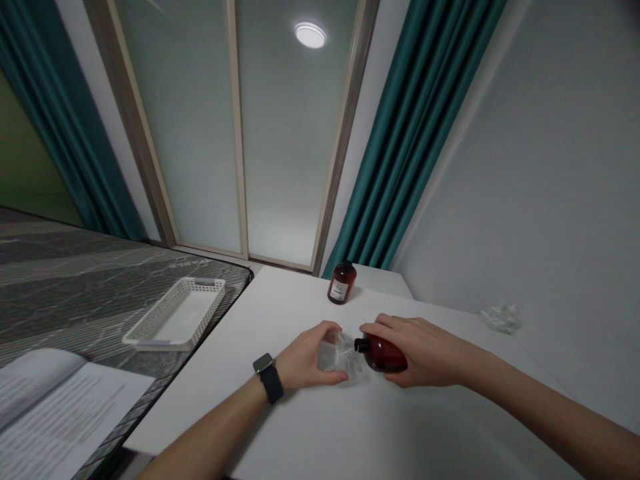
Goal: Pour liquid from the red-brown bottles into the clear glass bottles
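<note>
My right hand (pixel 417 350) is closed round a dark red-brown bottle (pixel 383 353), tipped nearly on its side with its black neck pointing left. My left hand (pixel 310 357), wearing a black watch (pixel 269 379) on the wrist, curls round a clear, see-through container (pixel 334 357), thumb on the near side and fingers on the far side. The bottle's mouth is right beside this container; whether they touch or any liquid flows I cannot tell. Farther back on the white table (pixel 280 303) a second red-brown bottle (pixel 341 283) with a white label stands upright.
Left of the table, a bed (pixel 115 263) with a grey patterned cover holds a white plastic basket (pixel 183 313) and an open book (pixel 60 413). Crumpled clear plastic (pixel 503 318) lies at the table's right edge by the wall. Behind hang teal curtains (pixel 415 133) beside frosted sliding doors (pixel 285 153).
</note>
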Tool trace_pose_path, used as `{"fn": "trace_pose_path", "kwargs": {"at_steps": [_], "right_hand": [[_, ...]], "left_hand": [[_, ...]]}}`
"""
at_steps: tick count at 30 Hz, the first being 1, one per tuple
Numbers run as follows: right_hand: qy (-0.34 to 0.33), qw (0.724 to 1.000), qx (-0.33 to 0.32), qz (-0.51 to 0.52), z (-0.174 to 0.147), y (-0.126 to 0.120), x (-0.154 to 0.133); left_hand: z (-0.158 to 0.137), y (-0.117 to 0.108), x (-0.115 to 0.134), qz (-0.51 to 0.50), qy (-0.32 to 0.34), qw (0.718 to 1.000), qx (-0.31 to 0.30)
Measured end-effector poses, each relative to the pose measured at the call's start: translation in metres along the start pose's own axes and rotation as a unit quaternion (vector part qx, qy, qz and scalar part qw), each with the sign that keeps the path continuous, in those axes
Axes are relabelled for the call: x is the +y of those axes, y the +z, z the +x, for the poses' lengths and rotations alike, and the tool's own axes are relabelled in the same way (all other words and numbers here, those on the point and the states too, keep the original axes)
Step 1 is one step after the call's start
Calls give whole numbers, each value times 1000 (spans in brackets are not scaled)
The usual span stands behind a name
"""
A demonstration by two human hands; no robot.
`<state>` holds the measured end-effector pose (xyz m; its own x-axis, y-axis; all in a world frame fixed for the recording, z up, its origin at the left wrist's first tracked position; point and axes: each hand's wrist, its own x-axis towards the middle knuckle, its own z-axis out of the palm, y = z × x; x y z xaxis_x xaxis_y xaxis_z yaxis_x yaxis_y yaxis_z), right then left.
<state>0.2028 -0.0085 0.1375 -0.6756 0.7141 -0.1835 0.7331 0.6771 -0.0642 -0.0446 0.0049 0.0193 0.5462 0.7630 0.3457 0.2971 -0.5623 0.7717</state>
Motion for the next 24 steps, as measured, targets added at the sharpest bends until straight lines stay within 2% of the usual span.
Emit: {"fn": "trace_pose_path", "kwargs": {"at_steps": [24], "right_hand": [[0,1000,0,-7,1,-1,-1]], "left_hand": [[0,3,0,-15,-3,1000,8]]}}
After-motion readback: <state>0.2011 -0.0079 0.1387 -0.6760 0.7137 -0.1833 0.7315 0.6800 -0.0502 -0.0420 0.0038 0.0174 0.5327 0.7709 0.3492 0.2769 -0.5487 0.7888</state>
